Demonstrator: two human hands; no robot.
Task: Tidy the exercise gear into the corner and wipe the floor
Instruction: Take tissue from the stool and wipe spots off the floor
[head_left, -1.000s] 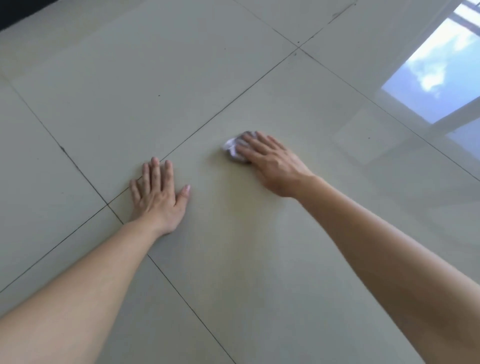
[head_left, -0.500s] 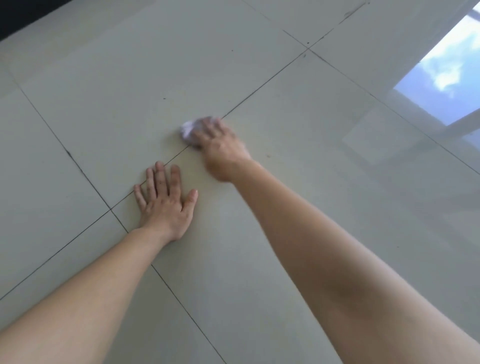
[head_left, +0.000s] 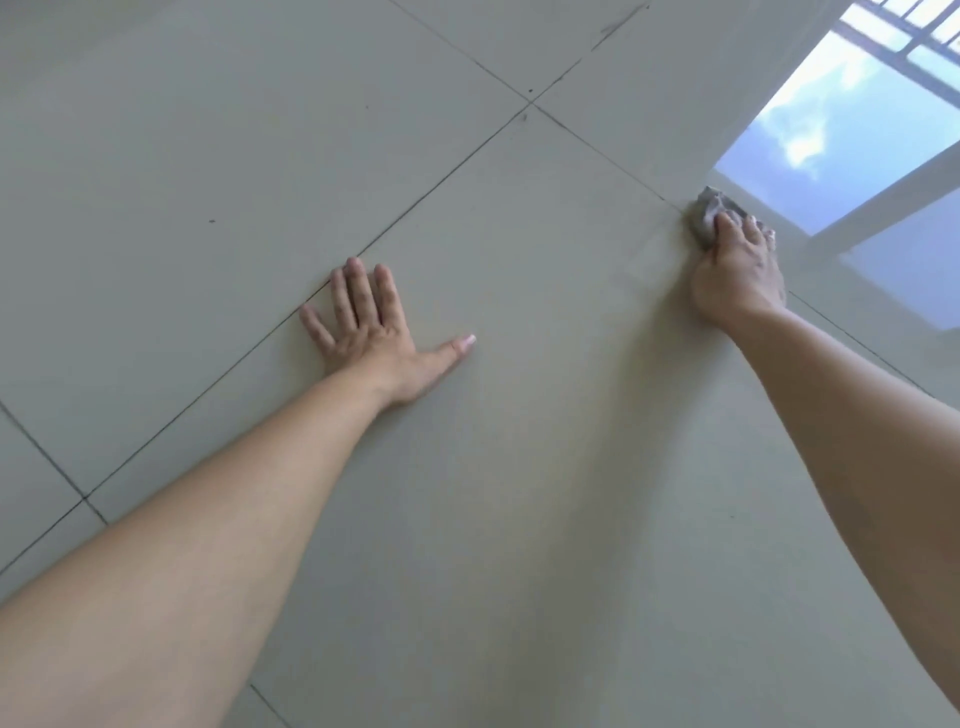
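Looking down from head height, the view takes in a glossy, pale beige tiled floor (head_left: 519, 467) with two bare forearms reaching forward over it. The left hand (head_left: 374, 338) lies flat, palm down, near the middle of the view. Its fingers are straight and close together, its thumb is spread wide to the right, and it holds nothing. The fingertips reach a thin dark grout line (head_left: 441, 179) that runs diagonally across the floor. Well apart from it, at upper right, the right hand (head_left: 737, 270) presses a small crumpled grey wad (head_left: 706, 215) against the floor, with its fingers bent over the top; whether the wad is cloth or tissue cannot be told. The wad sits on a second grout line at the far edge of the same large tile. Just beyond it the shiny tiles carry a bright window reflection (head_left: 831, 135) showing blue sky, white cloud and pale frame bars.
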